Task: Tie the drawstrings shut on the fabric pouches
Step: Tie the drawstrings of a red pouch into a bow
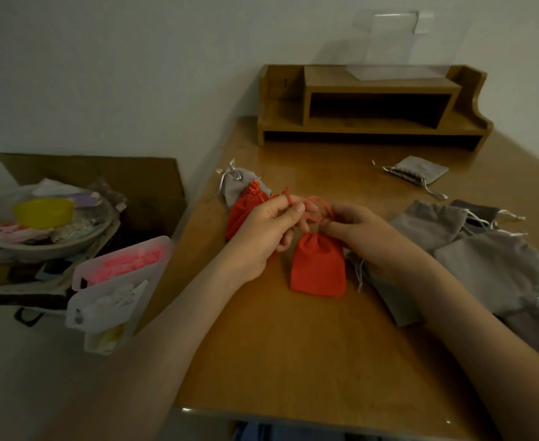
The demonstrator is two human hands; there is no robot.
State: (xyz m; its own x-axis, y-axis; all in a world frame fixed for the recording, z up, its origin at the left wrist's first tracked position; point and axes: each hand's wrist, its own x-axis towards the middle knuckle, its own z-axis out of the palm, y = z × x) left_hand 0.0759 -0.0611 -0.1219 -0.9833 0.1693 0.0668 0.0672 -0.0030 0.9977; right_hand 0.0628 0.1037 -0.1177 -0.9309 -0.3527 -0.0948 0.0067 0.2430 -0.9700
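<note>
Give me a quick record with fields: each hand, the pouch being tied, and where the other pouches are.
Left hand: pinches the thin red drawstring
Right hand: pinches the same drawstring
Pouch in work: small red fabric pouch, neck gathered, on the wooden table
Far left: second red pouch and a grey pouch with silver cord, necks bunched
Right side: pile of flat grey fabric pouches; lone grey pouch apart, farther back

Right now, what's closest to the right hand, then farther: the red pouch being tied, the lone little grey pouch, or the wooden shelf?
1. The red pouch, just left of the right hand.
2. The little grey pouch, back on the table.
3. The wooden shelf, by the wall.
</note>
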